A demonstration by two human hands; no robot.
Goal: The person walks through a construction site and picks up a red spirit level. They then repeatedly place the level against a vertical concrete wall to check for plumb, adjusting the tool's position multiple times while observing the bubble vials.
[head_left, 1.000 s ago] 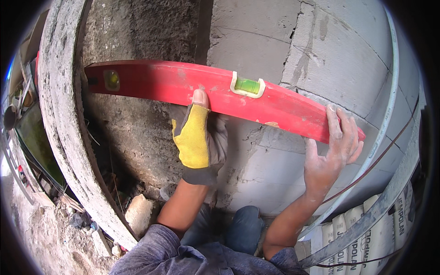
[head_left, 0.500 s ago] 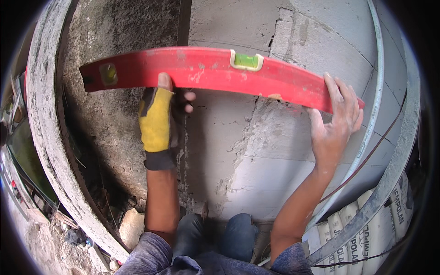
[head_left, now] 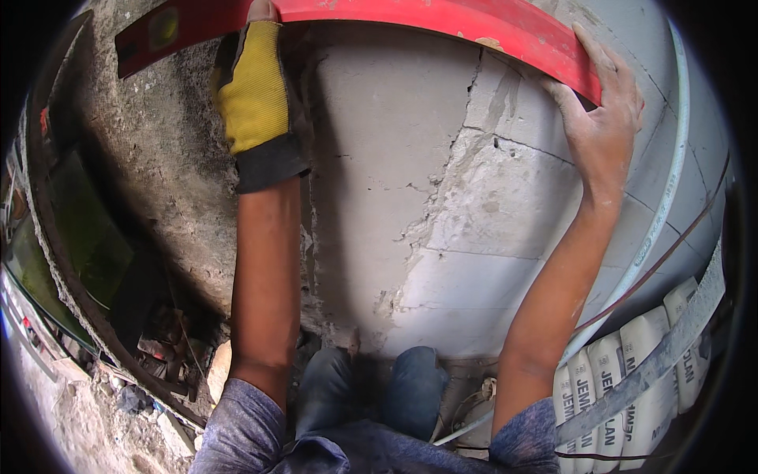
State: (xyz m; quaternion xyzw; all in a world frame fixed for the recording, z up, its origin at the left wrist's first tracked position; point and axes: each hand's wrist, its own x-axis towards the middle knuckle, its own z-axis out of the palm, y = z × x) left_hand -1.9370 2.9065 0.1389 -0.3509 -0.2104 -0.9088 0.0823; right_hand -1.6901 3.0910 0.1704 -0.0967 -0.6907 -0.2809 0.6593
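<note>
A red spirit level (head_left: 489,28) lies across the wall at the top of the view, its upper edge partly cut off. My left hand (head_left: 257,95), in a yellow and black glove with a bare thumb tip, grips the lower edge near the left end; its other fingers are mostly hidden. With the thumb below and fingers over the face, my bare right hand (head_left: 604,118) clasps the right end. Under the level, a smooth grey plaster strip (head_left: 379,118) runs down beside pale blocks (head_left: 482,292) with a ragged mortar edge.
Rough brown wall (head_left: 166,213) stands on the left. A pale pipe (head_left: 673,174) and a thin dark cable (head_left: 695,229) run down the right, above a stack of white bags (head_left: 647,340). Rubble (head_left: 134,403) and a pale stone (head_left: 219,371) lie at lower left.
Both hands and the level have moved up in the view, arms more outstretched. The level's middle vial has gone out of the picture. Both hands keep their hold.
</note>
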